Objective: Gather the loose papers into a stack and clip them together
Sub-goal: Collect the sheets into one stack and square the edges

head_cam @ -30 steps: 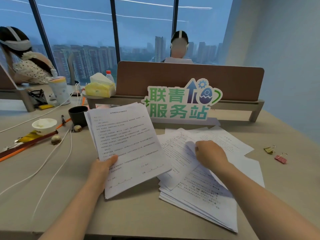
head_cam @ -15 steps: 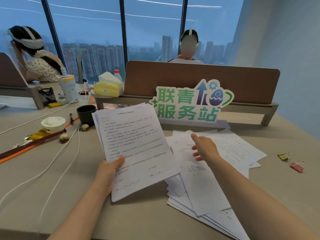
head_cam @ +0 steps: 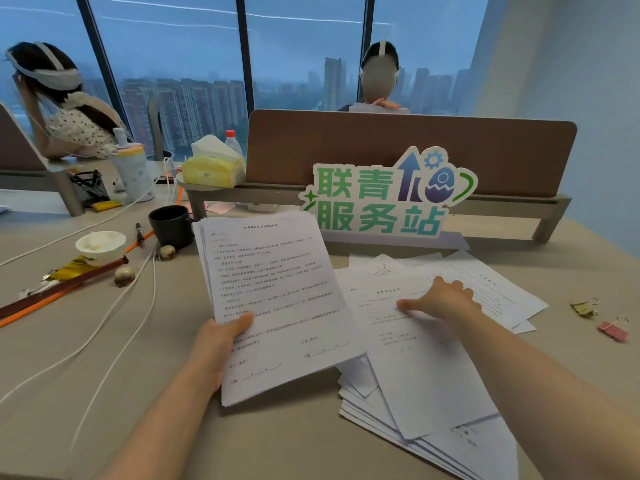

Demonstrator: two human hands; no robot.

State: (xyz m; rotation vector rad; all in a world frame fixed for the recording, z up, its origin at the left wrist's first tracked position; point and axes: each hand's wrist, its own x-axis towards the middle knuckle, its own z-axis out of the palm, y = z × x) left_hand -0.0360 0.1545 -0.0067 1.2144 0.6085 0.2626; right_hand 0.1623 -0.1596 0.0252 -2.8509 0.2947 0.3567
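Head view. The left hand [head_cam: 216, 344] grips a gathered sheaf of white printed papers [head_cam: 273, 299] at its lower left edge, thumb on the top page and the other fingers hidden beneath; the sheaf is held tilted above the beige tabletop [head_cam: 104, 393]. The right hand [head_cam: 440, 301] lies with fingers straight and spread, palm down, on the top sheet of the loose, fanned pile of white printed papers [head_cam: 426, 375], which lies on the tabletop just right of the held sheaf and partly under its right edge. Two small binder clips, one olive-gold [head_cam: 583, 308] and one pink [head_cam: 613, 330], lie on the tabletop well right of the pile, near each other. Behind the papers stands a green-lettered cut-out sign [head_cam: 381, 199] against a brown desk divider [head_cam: 415, 150]. At left: a black mug [head_cam: 171, 226], a white bowl [head_cam: 100, 244], white cables [head_cam: 114, 327] and a yellow tissue pack [head_cam: 213, 169].
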